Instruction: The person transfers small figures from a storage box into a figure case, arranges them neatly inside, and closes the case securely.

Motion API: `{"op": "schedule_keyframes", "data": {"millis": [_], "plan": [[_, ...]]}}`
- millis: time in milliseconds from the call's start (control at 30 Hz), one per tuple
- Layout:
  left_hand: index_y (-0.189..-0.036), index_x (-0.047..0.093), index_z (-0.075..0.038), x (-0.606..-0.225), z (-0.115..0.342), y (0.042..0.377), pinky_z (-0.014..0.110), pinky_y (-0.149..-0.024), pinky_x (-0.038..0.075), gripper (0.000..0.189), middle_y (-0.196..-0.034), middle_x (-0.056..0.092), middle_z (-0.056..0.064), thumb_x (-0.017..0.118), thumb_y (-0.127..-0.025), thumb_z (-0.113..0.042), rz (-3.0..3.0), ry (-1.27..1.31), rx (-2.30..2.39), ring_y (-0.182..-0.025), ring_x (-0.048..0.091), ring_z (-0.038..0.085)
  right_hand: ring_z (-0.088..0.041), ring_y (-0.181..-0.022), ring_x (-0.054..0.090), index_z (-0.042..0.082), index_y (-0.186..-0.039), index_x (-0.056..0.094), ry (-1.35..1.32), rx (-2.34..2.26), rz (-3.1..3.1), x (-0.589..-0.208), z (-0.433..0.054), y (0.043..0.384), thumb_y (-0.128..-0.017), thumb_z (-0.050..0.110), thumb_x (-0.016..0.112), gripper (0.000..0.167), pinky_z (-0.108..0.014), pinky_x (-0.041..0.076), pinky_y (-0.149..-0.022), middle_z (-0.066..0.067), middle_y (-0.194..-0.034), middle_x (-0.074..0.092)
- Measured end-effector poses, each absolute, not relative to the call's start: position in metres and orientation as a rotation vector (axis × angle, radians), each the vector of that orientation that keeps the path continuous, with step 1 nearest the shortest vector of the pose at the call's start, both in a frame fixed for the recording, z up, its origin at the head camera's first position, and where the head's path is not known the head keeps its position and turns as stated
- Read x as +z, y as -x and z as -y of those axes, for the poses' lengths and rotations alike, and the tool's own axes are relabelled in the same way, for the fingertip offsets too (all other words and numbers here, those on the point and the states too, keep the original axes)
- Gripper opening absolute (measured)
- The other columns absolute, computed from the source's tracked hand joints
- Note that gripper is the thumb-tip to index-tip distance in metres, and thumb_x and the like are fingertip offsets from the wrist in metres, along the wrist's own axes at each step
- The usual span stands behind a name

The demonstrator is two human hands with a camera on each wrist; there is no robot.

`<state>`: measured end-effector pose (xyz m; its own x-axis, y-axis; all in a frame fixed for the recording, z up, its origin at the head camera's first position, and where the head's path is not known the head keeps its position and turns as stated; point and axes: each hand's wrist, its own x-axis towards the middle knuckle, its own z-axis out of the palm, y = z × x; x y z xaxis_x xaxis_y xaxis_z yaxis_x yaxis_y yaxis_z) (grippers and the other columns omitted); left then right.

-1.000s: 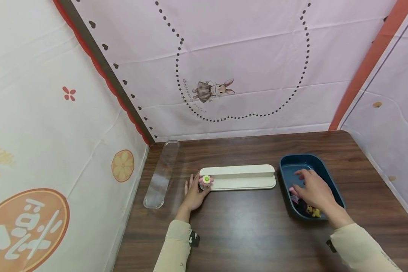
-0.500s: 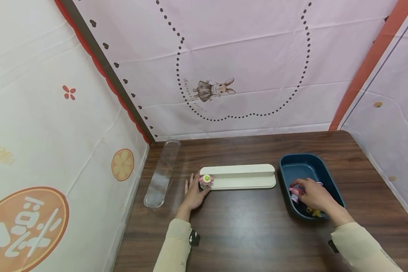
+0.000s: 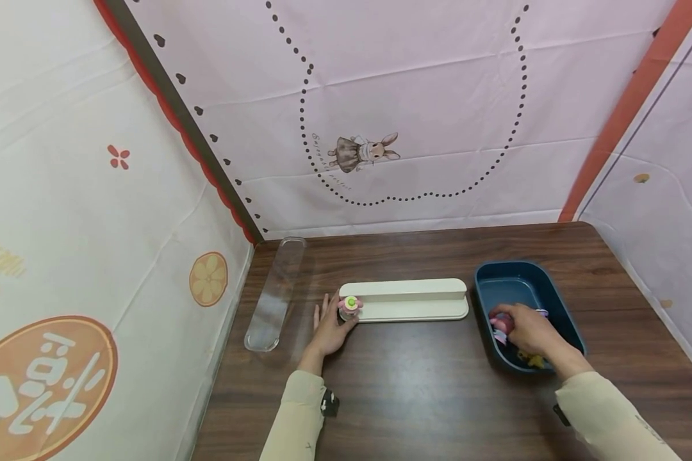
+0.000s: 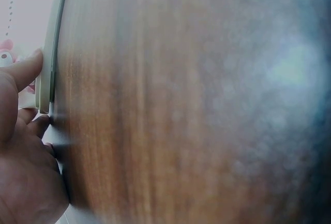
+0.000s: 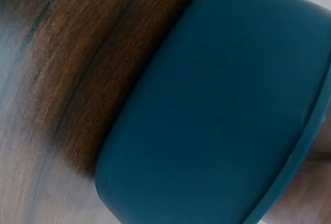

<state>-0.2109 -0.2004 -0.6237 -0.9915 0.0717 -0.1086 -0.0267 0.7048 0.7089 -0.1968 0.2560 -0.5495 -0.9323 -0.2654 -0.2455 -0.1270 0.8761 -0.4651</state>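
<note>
My left hand (image 3: 327, 334) grips the left end of a white two-step display base (image 3: 415, 310), thumb along its front edge and fingers round the end. On that end stands a small pink figurine (image 3: 350, 303) with a yellow-and-green top, partly showing behind the thumb in the left wrist view. My right hand (image 3: 532, 331) reaches down into a dark blue bin (image 3: 516, 266) and pinches a pink-headed figurine (image 3: 501, 323) near its left wall. Beside it, yellow figurines (image 3: 534, 360) lie at the bin's near end, partly under the hand. In the right wrist view the bin's outer wall (image 5: 212, 100) hides most of the hand.
A long clear plastic cover (image 3: 273, 298) lies on the brown wooden table (image 3: 403, 397), left of the base. Printed cloth walls (image 3: 427, 141) enclose the table's back and both sides.
My right hand has lowered further into the bin, and its fingers have closed on the pink-headed figurine. The left hand and the base stay in place.
</note>
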Motion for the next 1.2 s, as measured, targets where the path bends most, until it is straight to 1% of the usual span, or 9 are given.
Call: {"op": "schedule_keyframes", "data": {"millis": [133, 333, 467, 533, 633, 733, 900, 1033, 1200], "plan": [[-0.168, 0.015, -0.016, -0.622, 0.2, 0.21, 0.055, -0.13, -0.009, 0.091, -0.173, 0.023, 0.008, 0.066, -0.099, -0.048, -2.775, -0.031, 1.166, -0.164, 0.001, 0.029, -0.035, -0.089, 0.058, 0.005, -0.124, 0.069, 0.333, -0.633, -2.771, -0.549, -0.255, 0.197, -0.082, -0.01, 0.067, 0.045, -0.059, 0.056, -0.08, -0.026, -0.108, 0.064], [-0.168, 0.016, -0.015, -0.622, 0.2, 0.209, 0.056, -0.13, -0.009, 0.09, -0.173, 0.023, 0.008, 0.065, -0.1, -0.047, -2.77, -0.039, 1.183, -0.164, 0.002, 0.03, -0.035, -0.09, 0.059, 0.004, -0.125, 0.068, 0.368, -0.632, -2.803, -0.549, -0.256, 0.193, -0.08, -0.01, 0.067, 0.048, -0.062, 0.057, -0.082, -0.028, -0.11, 0.064], [-0.168, 0.015, -0.015, -0.624, 0.2, 0.209, 0.055, -0.13, -0.009, 0.091, -0.174, 0.022, 0.006, 0.064, -0.1, -0.048, -2.771, -0.049, 1.18, -0.164, 0.001, 0.029, -0.033, -0.088, 0.058, 0.004, -0.126, 0.068, 0.365, -0.651, -2.8, -0.55, -0.257, 0.192, -0.08, -0.009, 0.068, 0.047, -0.052, 0.056, -0.074, -0.026, -0.108, 0.063], [-0.168, 0.015, -0.015, -0.624, 0.2, 0.209, 0.055, -0.13, -0.01, 0.091, -0.174, 0.022, 0.006, 0.064, -0.1, -0.048, -2.771, -0.047, 1.183, -0.164, 0.001, 0.029, -0.031, -0.086, 0.057, 0.005, -0.126, 0.068, 0.368, -0.659, -2.807, -0.549, -0.258, 0.192, -0.08, -0.008, 0.068, 0.047, -0.045, 0.054, -0.07, -0.025, -0.107, 0.062], [-0.168, 0.014, -0.016, -0.623, 0.2, 0.209, 0.055, -0.13, -0.01, 0.091, -0.174, 0.022, 0.006, 0.064, -0.1, -0.049, -2.772, -0.042, 1.181, -0.164, 0.001, 0.029, -0.03, -0.084, 0.056, 0.006, -0.126, 0.068, 0.372, -0.68, -2.817, -0.546, -0.259, 0.192, -0.08, -0.007, 0.068, 0.047, -0.04, 0.049, -0.067, -0.023, -0.104, 0.061], [-0.168, 0.015, -0.016, -0.623, 0.2, 0.209, 0.055, -0.13, -0.009, 0.091, -0.174, 0.022, 0.006, 0.064, -0.1, -0.048, -2.779, -0.046, 1.173, -0.164, 0.001, 0.029, -0.03, -0.084, 0.056, 0.006, -0.127, 0.068, 0.358, -0.701, -2.808, -0.542, -0.26, 0.194, -0.081, -0.006, 0.069, 0.047, -0.04, 0.048, -0.067, -0.022, -0.104, 0.062], [-0.168, 0.015, -0.015, -0.623, 0.2, 0.21, 0.055, -0.13, -0.009, 0.09, -0.174, 0.022, 0.006, 0.064, -0.1, -0.048, -2.785, -0.052, 1.163, -0.164, 0.001, 0.03, -0.029, -0.085, 0.057, 0.005, -0.13, 0.065, 0.334, -0.752, -2.768, -0.536, -0.262, 0.194, -0.085, -0.002, 0.071, 0.046, -0.039, 0.05, -0.068, -0.021, -0.105, 0.064], [-0.168, 0.016, -0.015, -0.623, 0.2, 0.21, 0.055, -0.13, -0.009, 0.09, -0.174, 0.022, 0.006, 0.065, -0.1, -0.047, -2.783, -0.045, 1.165, -0.164, 0.001, 0.029, -0.024, -0.082, 0.058, 0.004, -0.133, 0.064, 0.331, -0.815, -2.75, -0.531, -0.265, 0.193, -0.088, 0.002, 0.074, 0.046, -0.034, 0.05, -0.065, -0.02, -0.108, 0.063], [-0.168, 0.015, -0.016, -0.623, 0.201, 0.209, 0.054, -0.13, -0.009, 0.091, -0.174, 0.022, 0.006, 0.065, -0.099, -0.047, -2.782, -0.041, 1.154, -0.164, 0.001, 0.028, -0.022, -0.082, 0.058, 0.004, -0.138, 0.061, 0.344, -0.868, -2.736, -0.519, -0.267, 0.191, -0.091, 0.007, 0.075, 0.049, -0.032, 0.051, -0.065, -0.021, -0.11, 0.064]]}}
